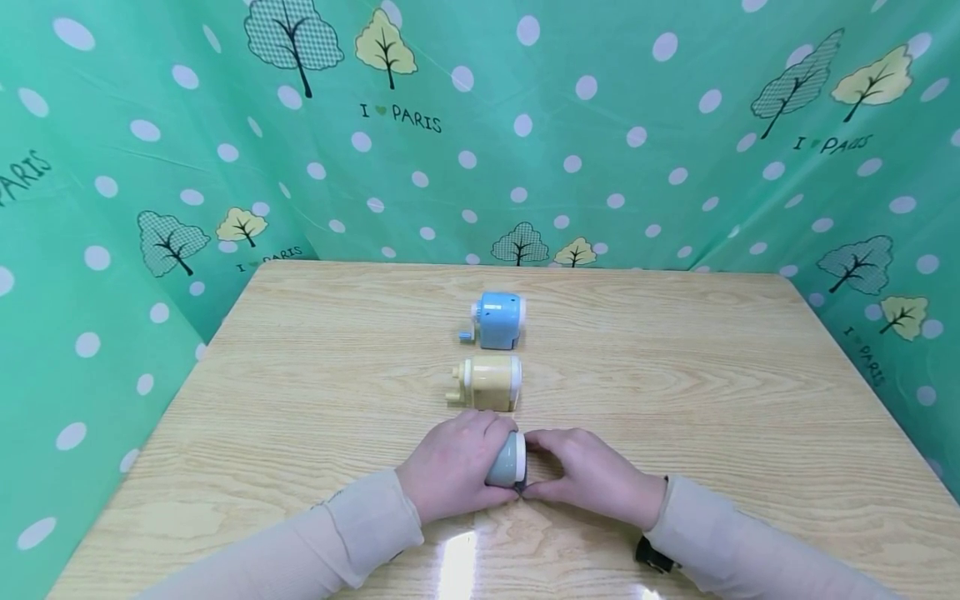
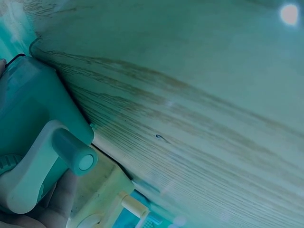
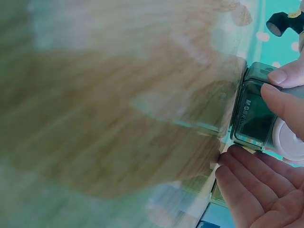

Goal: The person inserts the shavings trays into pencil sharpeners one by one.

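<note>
A grey-green crank pencil sharpener (image 1: pixel 504 467) stands on the table in front of the person. My left hand (image 1: pixel 461 467) grips its body from the left, and its crank (image 2: pixel 40 166) shows in the left wrist view. At the sharpener's white-ringed front, my right hand (image 1: pixel 588 475) pinches around the dark see-through shavings drawer (image 3: pixel 254 116), thumb on the near side and fingers on the far side. In the right wrist view both thumbs lie close together by the drawer.
A yellow crank pencil sharpener (image 1: pixel 492 383) stands just beyond the hands, with a blue one (image 1: pixel 500 321) behind it, roughly in a row. The wooden table (image 1: pixel 675 358) is backed by a green dotted curtain (image 1: pixel 600 167). A black band (image 1: pixel 654 554) is at the right wrist.
</note>
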Demonstrator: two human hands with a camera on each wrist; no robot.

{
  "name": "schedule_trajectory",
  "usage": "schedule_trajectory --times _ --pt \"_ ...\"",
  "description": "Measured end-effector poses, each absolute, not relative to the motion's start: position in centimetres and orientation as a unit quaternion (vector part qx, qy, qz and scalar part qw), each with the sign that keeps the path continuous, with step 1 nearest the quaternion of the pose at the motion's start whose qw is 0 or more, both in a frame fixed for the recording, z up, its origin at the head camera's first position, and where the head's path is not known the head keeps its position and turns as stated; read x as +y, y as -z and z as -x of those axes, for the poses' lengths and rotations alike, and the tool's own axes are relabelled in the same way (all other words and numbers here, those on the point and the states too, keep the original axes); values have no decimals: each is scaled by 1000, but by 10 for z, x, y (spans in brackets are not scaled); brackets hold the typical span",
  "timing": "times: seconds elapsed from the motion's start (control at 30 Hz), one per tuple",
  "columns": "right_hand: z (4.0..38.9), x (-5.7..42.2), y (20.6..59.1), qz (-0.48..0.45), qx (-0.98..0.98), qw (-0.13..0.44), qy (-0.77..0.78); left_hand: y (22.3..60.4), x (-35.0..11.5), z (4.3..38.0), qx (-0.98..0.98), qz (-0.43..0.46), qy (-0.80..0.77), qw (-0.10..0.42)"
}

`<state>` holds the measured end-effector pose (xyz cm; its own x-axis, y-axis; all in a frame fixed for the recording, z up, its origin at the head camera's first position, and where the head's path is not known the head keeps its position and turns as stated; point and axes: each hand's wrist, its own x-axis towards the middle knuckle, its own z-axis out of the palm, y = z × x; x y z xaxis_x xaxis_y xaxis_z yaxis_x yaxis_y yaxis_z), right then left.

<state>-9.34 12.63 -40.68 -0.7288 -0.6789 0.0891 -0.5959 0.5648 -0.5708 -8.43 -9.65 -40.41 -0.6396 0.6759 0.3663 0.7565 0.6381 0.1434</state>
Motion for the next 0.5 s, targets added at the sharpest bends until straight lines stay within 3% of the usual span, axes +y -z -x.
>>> schedule_trajectory --times 0.5 --pt "96 124 407 372 877 66 296 403 -97 84 -895 403 135 133"
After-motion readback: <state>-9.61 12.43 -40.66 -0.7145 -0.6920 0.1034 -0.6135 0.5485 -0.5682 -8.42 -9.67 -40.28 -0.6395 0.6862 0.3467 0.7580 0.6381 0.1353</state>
